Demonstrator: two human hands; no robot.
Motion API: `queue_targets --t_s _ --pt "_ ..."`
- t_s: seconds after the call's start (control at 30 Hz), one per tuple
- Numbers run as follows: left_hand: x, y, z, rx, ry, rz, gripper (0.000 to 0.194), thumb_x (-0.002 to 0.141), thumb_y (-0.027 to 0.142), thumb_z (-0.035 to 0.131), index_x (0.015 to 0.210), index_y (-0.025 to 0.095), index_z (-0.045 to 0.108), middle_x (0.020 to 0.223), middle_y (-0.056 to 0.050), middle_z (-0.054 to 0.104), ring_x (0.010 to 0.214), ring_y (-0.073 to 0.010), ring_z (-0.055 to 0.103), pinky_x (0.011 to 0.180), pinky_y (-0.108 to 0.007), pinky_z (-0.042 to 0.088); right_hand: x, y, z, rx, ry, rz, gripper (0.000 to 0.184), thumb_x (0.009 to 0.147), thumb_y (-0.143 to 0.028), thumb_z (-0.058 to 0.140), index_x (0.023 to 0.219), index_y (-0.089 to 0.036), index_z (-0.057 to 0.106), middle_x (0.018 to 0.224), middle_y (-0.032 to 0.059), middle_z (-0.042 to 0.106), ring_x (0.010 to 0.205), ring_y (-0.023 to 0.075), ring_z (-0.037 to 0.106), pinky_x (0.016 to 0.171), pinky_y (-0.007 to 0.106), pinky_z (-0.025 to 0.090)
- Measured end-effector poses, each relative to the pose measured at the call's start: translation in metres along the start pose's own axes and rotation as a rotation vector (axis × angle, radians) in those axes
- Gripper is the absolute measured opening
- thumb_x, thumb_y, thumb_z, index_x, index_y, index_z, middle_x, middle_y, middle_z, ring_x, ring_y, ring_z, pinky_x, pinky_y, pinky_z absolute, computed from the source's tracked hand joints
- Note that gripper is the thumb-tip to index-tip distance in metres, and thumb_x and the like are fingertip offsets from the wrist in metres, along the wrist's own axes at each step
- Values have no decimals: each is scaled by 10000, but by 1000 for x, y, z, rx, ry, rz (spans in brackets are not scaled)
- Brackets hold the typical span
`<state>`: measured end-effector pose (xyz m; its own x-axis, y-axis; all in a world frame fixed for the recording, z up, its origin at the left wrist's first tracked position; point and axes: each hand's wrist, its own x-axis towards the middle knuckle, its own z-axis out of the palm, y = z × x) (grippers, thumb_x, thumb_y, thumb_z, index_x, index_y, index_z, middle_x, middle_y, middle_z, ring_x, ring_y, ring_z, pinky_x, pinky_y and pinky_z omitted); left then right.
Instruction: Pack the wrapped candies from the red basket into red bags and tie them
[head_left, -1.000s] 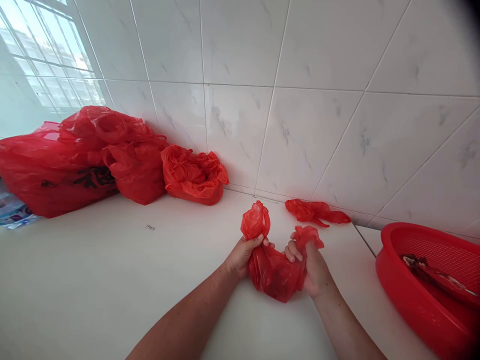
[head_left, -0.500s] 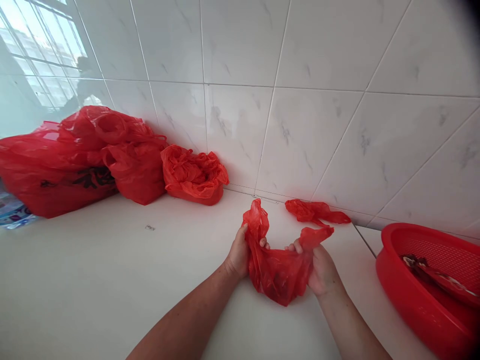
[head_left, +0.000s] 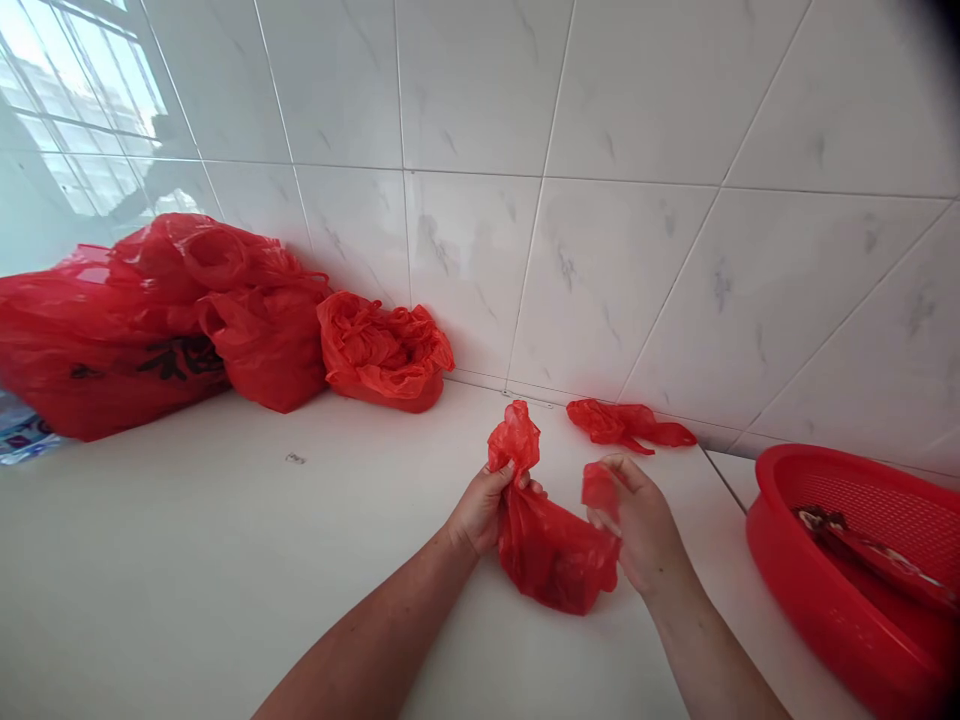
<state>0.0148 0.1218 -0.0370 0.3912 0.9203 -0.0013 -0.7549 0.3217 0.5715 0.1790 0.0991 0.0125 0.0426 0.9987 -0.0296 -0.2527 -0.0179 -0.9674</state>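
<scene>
A small red plastic bag (head_left: 559, 560) hangs between my two hands, low over the white surface, with something dark showing faintly through it. My left hand (head_left: 484, 508) is closed round its gathered left side, and a crumpled end sticks up above the thumb. On the other side, my right hand (head_left: 637, 520) pinches the bag's right end, where a thin flap of red film stands up at the fingertips. What the bag contains cannot be made out. Just behind, a crumpled red bag (head_left: 630, 424) lies near the wall.
Large stuffed red bags (head_left: 150, 320) lean against the tiled wall (head_left: 480, 90) at the left. A red bag with a crumpled open top (head_left: 386, 355) sits beside them. A red plastic basket (head_left: 795, 540) with items inside stands right on the white tabletop (head_left: 225, 560).
My right hand has shifted its grip on the bag's right end, fingers now higher and turned inward. My left hand has gathered its side more tightly. The view has moved slightly.
</scene>
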Motion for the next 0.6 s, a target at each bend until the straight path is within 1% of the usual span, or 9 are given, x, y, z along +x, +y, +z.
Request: queue_targets --t_s 0.03,0.1,0.17,0.2,0.27,0.37,0.4,0.5,0.6 --pt "0 -2 0 7 0 11 325 727 366 693 608 153 478 606 -16 539 623 -149 576 644 -287 470 -2 3 3 -65 -2 9 188 740 -352 652 779 -217 527 556 -67 500 397 39 304 385 181 259" --pt "0 -6 2 32 -4 42 288 755 345 673 634 150 499 571 1 528 565 -120 548 605 -261 454 -4 8 10 -137 -39 39 300 733 -428 655 950 -248 552 612 -55 546 405 43 311 383 185 246" --pt "-1 -9 4 74 -7 55 209 758 314 676 721 150 551 584 7 552 540 -106 538 591 -250 444 -6 12 16 -152 -93 76 432 721 -454 657 1093 -271 534 616 -52 549 411 49 310 387 190 241" --pt "-2 -9 6 101 -10 51 189 751 303 683 775 152 572 610 1 576 551 -110 551 597 -253 446 -7 13 19 -150 -123 92 457 713 -459 660 1110 -268 537 603 -52 541 412 52 307 386 194 231" --pt "-4 -9 10 175 -35 22 205 734 294 694 843 150 595 673 -26 622 593 -137 589 610 -267 452 -8 16 23 -146 -164 112 433 687 -460 679 1050 -248 575 565 -53 511 412 56 299 381 202 211" --pt "-6 -10 14 308 -85 -19 194 715 262 694 832 136 603 694 -56 644 611 -166 614 610 -283 459 -8 20 24 -121 -172 134 337 647 -430 716 889 -218 614 518 -58 460 415 60 294 383 212 201" --pt "-6 -11 13 349 -84 -21 192 705 242 693 837 139 599 685 -53 642 599 -167 613 600 -285 460 -8 21 24 -102 -166 140 300 643 -410 721 842 -213 612 506 -60 445 417 59 287 387 213 199" --pt "-5 -16 9 451 -27 6 238 693 202 680 895 168 560 674 -31 638 581 -174 614 573 -287 459 -7 26 23 -27 -149 154 202 659 -342 705 731 -200 581 474 -70 393 423 54 250 399 214 179" --pt "-6 -19 8 513 -16 36 265 737 215 627 970 198 502 698 -29 649 605 -194 631 593 -311 471 -4 31 19 25 -121 183 140 681 -288 667 719 -196 567 467 -80 364 418 47 218 401 212 169"
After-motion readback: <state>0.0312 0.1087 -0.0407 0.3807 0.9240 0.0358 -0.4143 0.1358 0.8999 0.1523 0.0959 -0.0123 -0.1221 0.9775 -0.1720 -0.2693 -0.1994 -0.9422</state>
